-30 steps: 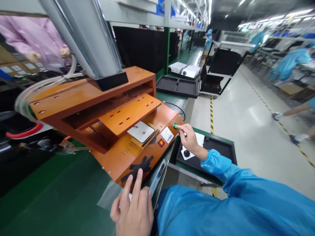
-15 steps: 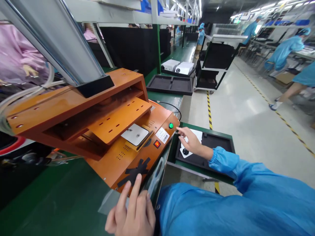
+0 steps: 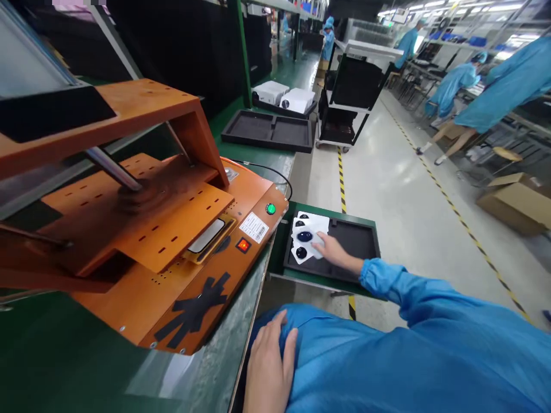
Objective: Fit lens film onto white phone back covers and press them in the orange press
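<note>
A factory hall with a pale floor [image 3: 370,155] stretches beyond an orange press [image 3: 172,212], which stands on a green bench [image 3: 232,327]. To the right of the press, a black tray [image 3: 353,241] holds several overlapping white panels [image 3: 321,222] with dark insets, gathered at the end nearest the press. The right hand [image 3: 331,251] reaches over the tray, fingers narrowly bent at the uppermost panel's edge; whether they pinch it cannot be told. The left hand [image 3: 269,367], on the near side of the press, appears to hold nothing, its thumb spread from the fingers. The panels look thin, light and fairly stiff; their smooth faces may slip and the dark insets may scratch, so opposite plain edges, clear of the insets, seem the best hold.
</note>
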Motion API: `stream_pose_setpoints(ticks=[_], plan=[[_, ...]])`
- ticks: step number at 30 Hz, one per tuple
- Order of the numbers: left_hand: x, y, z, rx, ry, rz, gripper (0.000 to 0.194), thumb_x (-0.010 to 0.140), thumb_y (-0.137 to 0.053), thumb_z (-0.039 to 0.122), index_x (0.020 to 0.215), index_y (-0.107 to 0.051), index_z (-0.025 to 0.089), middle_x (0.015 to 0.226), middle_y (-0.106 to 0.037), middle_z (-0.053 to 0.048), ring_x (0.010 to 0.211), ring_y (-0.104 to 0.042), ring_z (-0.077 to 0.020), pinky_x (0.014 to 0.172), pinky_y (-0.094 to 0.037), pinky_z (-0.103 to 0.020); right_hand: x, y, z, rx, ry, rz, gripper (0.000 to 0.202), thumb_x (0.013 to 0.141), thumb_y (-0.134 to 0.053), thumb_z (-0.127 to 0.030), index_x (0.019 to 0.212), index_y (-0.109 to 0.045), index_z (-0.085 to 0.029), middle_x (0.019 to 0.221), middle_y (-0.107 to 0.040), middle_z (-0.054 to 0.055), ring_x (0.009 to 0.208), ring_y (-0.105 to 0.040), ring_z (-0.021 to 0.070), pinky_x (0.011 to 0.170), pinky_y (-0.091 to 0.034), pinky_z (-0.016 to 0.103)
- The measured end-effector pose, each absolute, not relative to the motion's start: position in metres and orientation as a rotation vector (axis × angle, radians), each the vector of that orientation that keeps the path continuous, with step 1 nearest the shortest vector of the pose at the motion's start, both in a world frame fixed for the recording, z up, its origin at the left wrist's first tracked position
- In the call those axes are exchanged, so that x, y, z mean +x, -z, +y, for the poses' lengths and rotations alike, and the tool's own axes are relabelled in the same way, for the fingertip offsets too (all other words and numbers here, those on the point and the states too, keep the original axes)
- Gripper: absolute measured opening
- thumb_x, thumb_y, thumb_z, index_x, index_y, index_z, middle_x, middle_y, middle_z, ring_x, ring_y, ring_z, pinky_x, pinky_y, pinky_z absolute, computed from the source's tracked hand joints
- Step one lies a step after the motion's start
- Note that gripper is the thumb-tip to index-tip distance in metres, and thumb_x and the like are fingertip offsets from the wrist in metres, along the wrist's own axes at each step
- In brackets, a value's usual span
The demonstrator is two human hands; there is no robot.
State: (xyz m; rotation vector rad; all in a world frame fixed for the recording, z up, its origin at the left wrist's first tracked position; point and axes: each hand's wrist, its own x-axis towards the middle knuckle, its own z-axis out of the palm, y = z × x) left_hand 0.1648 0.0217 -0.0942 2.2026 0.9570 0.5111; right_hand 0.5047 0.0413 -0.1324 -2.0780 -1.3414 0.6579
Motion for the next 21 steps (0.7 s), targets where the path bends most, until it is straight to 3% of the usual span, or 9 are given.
stream_pose_setpoints(ticks=[6,12,14,17,21], plan=[[0.151,0.085,0.007,2.145,-0.544,0.919,0.026,0.1,-0.053,0.033,0.118,-0.069,0.025,0.107,-0.076,-0.007,0.099,-0.072,-0.0217,0.088,-0.06,-0.038,0.568,0.165,0.068,-2.202,-0.692,-1.772,0.018,0.08,-0.071,-0.021,0.098,-0.069,-0.015,0.103,-0.072,0.012,0.1,-0.067,0.0244,0.097,-0.049,0.038],[0.112,0.051,0.0,2.106,-0.842,1.181,0.019,0.097,-0.056,0.017,0.11,-0.068,0.023,0.098,-0.073,-0.005,0.094,-0.067,-0.0174,0.088,-0.054,-0.032,0.566,0.189,0.072,-2.134,-0.491,-2.053,0.05,0.08,-0.065,-0.028,0.125,-0.063,-0.009,0.128,-0.063,0.025,0.12,-0.059,0.0364,0.107,-0.042,0.05],[0.096,0.047,0.003,2.16,-0.913,1.473,0.021,0.095,-0.059,0.02,0.115,-0.068,0.021,0.107,-0.072,-0.009,0.101,-0.065,-0.0223,0.091,-0.052,-0.038,0.564,0.19,0.073,-2.101,-0.39,-2.094,0.054,0.082,-0.062,-0.032,0.131,-0.06,-0.01,0.134,-0.059,0.027,0.126,-0.055,0.0397,0.107,-0.039,0.056],[0.079,0.049,0.012,2.256,-0.752,1.91,0.046,0.094,-0.063,0.034,0.138,-0.059,0.021,0.14,-0.062,-0.016,0.128,-0.054,-0.0368,0.101,-0.046,-0.054,0.545,0.188,0.074,-2.017,-0.266,-2.144,0.051,0.089,-0.056,-0.034,0.136,-0.058,-0.016,0.138,-0.057,0.024,0.131,-0.051,0.0396,0.108,-0.038,0.06],[0.068,0.059,0.017,2.276,-0.556,2.042,0.056,0.096,-0.06,0.041,0.149,-0.051,0.026,0.153,-0.052,-0.013,0.145,-0.038,-0.0423,0.109,-0.036,-0.061,0.486,0.18,0.082,-1.637,-0.223,-2.287,0.035,0.092,-0.057,-0.03,0.125,-0.066,-0.024,0.123,-0.067,0.016,0.117,-0.062,0.0327,0.101,-0.046,0.053]])
